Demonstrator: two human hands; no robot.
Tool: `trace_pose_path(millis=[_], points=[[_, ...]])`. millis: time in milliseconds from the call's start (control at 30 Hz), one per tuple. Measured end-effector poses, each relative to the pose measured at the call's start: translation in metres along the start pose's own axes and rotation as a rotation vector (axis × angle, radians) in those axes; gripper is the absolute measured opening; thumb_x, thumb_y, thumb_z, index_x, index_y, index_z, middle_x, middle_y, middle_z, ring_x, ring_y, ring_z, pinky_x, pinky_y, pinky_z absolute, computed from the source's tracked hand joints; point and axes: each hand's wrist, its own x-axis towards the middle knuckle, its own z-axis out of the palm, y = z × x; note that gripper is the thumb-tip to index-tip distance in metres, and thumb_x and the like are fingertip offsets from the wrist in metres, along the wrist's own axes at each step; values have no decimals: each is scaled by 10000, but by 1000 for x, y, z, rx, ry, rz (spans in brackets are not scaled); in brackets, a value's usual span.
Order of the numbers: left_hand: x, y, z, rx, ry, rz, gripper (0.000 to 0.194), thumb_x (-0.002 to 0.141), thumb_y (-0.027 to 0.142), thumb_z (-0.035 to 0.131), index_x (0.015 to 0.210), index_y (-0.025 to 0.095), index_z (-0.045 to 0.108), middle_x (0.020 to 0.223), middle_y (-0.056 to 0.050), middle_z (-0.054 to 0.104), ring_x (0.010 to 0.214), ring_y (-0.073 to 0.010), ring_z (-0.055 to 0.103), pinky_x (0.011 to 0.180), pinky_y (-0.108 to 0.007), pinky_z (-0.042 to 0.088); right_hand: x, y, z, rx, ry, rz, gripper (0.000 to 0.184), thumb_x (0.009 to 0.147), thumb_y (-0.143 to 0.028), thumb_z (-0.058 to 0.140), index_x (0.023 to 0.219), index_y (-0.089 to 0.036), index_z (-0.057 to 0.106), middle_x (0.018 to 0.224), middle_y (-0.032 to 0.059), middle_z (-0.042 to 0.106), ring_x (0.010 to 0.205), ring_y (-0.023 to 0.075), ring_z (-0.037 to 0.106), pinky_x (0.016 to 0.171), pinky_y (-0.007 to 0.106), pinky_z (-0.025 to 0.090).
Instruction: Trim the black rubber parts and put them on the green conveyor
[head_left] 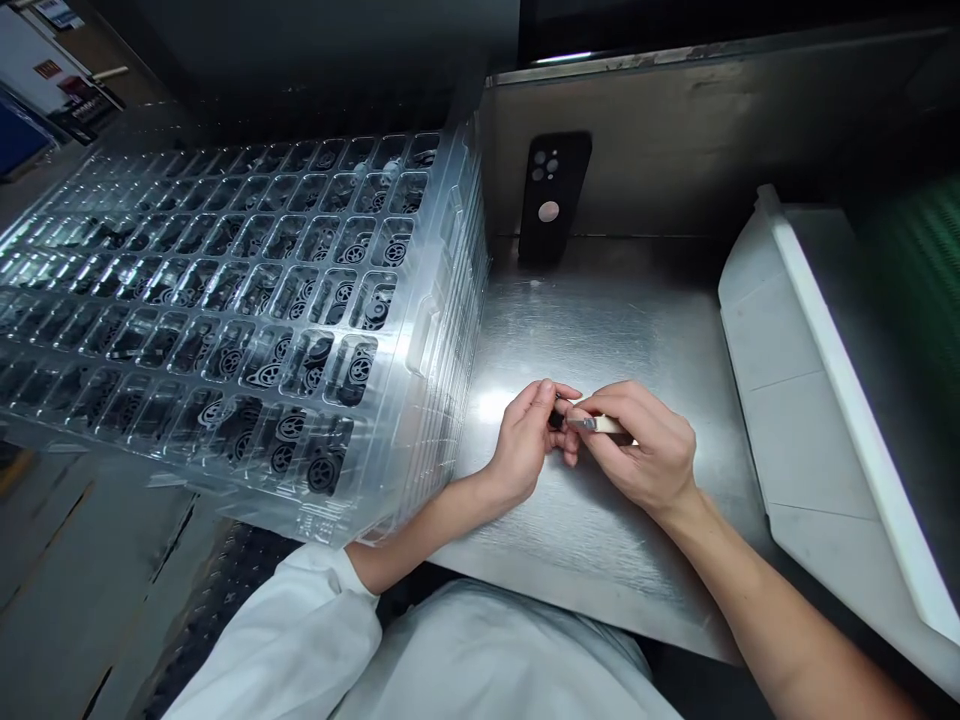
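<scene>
My left hand [521, 445] pinches a small black part [557, 414] between thumb and fingers, low over the metal worktop. Most of that part is hidden by the fingers. My right hand [649, 440] is closed round a small hand tool [600, 425] with a pale handle and a short grey metal tip; its exact kind is unclear. The tip points left and is at or very near the black part; whether it touches cannot be made out. Left of my hands stands a stack of clear plastic trays [409, 330], its top pockets holding dark round wheel-like parts [322, 470].
The brushed metal worktop [600, 310] ends in a low back wall [660, 150]. A black phone or phone case [556, 185] leans upright against it. At the right stands a white plastic bin [795, 400], with something green [930, 270] beyond. The tray stack borders my left forearm.
</scene>
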Motion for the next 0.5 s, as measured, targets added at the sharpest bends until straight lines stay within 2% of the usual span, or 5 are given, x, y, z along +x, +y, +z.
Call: trace_pose_path(millis=[67,133,333,500], points=[[0,1,0,-43,74,35,489,930,631,700,960,152,606,849,-35,626,695,-129,610,605,-239,514,0,-2,0,-20,-34,-48,174,954,-74,621,1032,-221,673,902,33,676,721,182,660,586,294,493],[-1,2,0,-76,125,41,471,932,605,715,909,159,564,906,-48,648,763,-133,631,677,-239,523,-1,-3,0,-46,-81,-75,172,968,-84,618,1064,-216,673,954,46,692,769,189,690,610,292,512],[-1,2,0,-126,176,-12,451,891,535,786,895,177,512,938,-36,643,739,-120,602,659,-234,492,-4,3,2,-97,-161,-69,275,953,-71,576,1160,-221,677,1121,64,712,944,224,727,681,301,552],[0,1,1,-134,201,-4,369,893,449,792,904,163,558,905,-25,622,766,-111,582,693,-224,501,-7,7,5,-134,-184,12,333,948,-81,576,1231,-218,686,1144,47,699,883,206,719,651,294,539]])
